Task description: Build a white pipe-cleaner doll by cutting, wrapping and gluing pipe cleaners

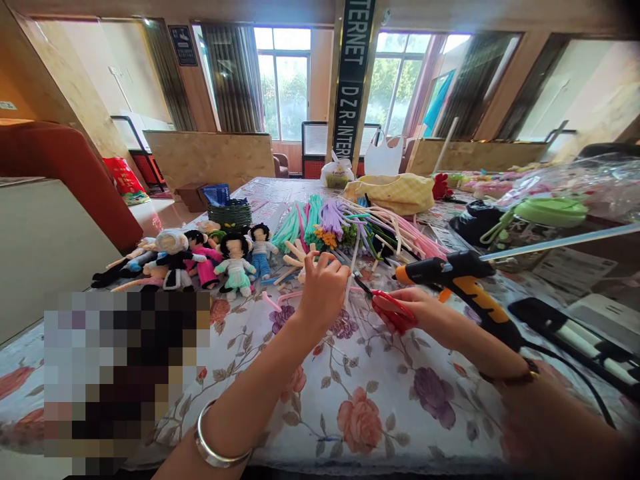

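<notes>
My right hand [423,310] is closed round the red handles of a pair of scissors [393,312]. The dark blades point up and left, close to my left hand [325,287]. In the closed fingers of that hand is a pale pipe cleaner [354,257], which rises above them and also hangs below. A bent pink pipe cleaner [271,302] lies on the table just left of my left wrist. Beyond my hands spreads a pile of pipe cleaners [333,217] in green, lilac and pink. Several small dolls [236,265] made of fuzzy stems sit to the left.
A glue gun [465,280] with a long glue stick stands at the right, near my right hand. Behind the pile are a yellow checked pouch [393,192] and a dark green basket [229,215]. A green-lidded container [550,212] is at the far right. A flowered cloth [380,393] covers the table.
</notes>
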`<action>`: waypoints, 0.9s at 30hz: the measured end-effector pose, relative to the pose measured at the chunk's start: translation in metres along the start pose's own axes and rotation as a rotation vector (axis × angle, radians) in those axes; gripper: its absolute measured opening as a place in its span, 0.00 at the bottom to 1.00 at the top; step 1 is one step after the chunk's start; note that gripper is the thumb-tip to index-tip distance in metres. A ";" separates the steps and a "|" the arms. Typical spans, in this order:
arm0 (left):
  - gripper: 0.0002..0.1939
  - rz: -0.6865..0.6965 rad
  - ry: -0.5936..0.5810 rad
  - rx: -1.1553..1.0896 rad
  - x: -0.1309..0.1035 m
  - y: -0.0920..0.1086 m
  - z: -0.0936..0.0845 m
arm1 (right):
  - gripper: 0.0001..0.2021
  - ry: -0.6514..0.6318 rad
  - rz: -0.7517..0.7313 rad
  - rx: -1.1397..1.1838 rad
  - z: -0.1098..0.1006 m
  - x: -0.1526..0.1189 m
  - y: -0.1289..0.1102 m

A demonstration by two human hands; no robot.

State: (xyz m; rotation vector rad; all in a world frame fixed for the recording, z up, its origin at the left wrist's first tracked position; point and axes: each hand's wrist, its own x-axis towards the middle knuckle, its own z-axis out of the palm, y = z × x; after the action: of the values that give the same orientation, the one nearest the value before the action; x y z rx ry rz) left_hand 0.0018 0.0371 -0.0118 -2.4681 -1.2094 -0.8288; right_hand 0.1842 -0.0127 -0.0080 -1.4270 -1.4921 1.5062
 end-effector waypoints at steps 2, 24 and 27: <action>0.12 0.011 -0.011 0.015 0.000 0.000 -0.001 | 0.23 -0.023 0.026 -0.009 -0.002 0.001 -0.002; 0.12 0.049 -0.064 0.072 -0.004 -0.002 -0.005 | 0.12 -0.381 0.193 -0.388 -0.019 0.019 -0.043; 0.11 0.052 -0.049 0.082 -0.005 -0.002 -0.004 | 0.13 -0.316 0.140 -0.446 -0.018 0.017 -0.040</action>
State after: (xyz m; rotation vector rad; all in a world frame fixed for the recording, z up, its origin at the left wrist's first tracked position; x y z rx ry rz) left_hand -0.0038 0.0337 -0.0116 -2.4560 -1.1658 -0.6947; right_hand 0.1856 0.0175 0.0279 -1.6237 -2.0582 1.6061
